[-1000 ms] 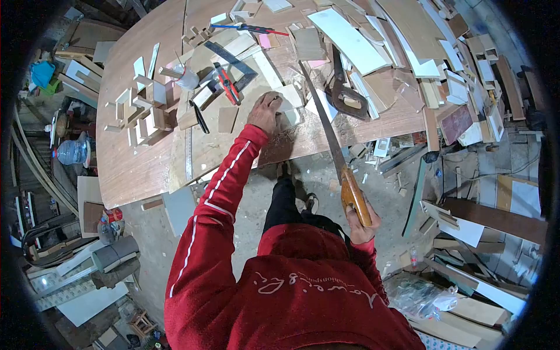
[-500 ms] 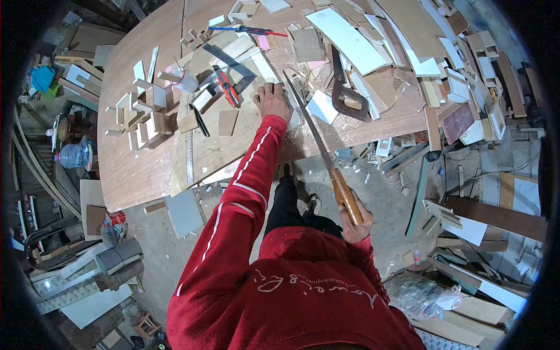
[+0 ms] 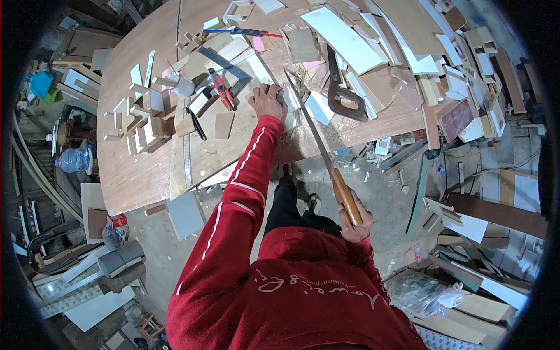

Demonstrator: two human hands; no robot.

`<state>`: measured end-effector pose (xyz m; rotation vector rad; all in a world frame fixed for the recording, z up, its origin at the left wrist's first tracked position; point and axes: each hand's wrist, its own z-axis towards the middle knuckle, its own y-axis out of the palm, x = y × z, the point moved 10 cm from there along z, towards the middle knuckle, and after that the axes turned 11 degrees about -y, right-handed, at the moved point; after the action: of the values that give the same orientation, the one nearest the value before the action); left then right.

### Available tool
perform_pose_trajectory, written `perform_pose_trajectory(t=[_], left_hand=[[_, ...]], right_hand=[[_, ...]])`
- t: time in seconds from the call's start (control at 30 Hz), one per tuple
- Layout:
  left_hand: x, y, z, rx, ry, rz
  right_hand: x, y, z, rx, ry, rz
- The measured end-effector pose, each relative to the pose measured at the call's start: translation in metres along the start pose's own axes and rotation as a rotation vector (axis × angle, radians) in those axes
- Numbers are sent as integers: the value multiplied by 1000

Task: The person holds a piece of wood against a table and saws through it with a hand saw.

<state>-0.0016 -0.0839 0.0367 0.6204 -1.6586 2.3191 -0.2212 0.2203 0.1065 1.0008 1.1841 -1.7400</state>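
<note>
My right hand [image 3: 356, 224] is closed around the wooden handle of a handsaw [image 3: 312, 124]. Its long, narrow blade slants up and left across the table's front edge, its tip just right of my left hand. My left hand [image 3: 268, 102] rests on the work board with bent fingers pressed down; what lies under the fingertips is hidden. Close by on its left are red-and-black pliers or a clamp [image 3: 222, 90], a dark metal square [image 3: 233, 67] and a small flat wood piece [image 3: 224, 125]. A second handsaw [image 3: 345, 100] with a dark handle lies to the right.
Small wooden frame assemblies [image 3: 140, 119] stand on the table [image 3: 137, 184] at left, near a white cup-like container [image 3: 185, 87]. White and brown boards [image 3: 344, 38] are heaped at the right. Offcuts litter the floor, and a plastic bag [image 3: 423, 294] lies at lower right.
The view has shifted slightly, so the table's things sit a little further left. The saw has moved very slightly right relative to the table. Both hands keep their places and holds.
</note>
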Motion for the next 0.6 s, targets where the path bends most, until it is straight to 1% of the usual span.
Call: perform_pose_trajectory(t=[0.03, 0.1, 0.13, 0.23, 0.27, 0.33, 0.37, 0.4, 0.43, 0.53, 0.6], left_hand=[[1, -1, 0, -10, 18, 7], [-1, 0, -1, -8, 43, -12], [-1, 0, -2, -7, 68, -29], [-2, -2, -4, -56, 69, 5], [0, -4, -3, -56, 68, 7], [0, 0, -1, -101, 4, 99], [2, 2, -2, -102, 4, 100], [0, 0, -2, -78, -45, 67], [-3, -2, -1, -53, -93, 32], [-5, -8, -4, -44, -96, -66], [-7, -5, -3, -43, -105, -56]], right_hand=[[1, 0, 1, -1, 0, -1], [-10, -3, 7, 28, -139, -74], [-8, -3, 6, 25, -140, -73], [-1, 1, 2, 7, -104, -33], [-3, 2, 3, 0, -112, -65], [-5, 3, 2, -5, -122, -97], [2, 5, -1, -17, -52, -89], [8, 7, -4, -29, 17, -81], [7, 7, -3, -28, 16, -81], [3, 8, -1, -26, 19, -72], [5, 9, -3, -18, 48, -55]])
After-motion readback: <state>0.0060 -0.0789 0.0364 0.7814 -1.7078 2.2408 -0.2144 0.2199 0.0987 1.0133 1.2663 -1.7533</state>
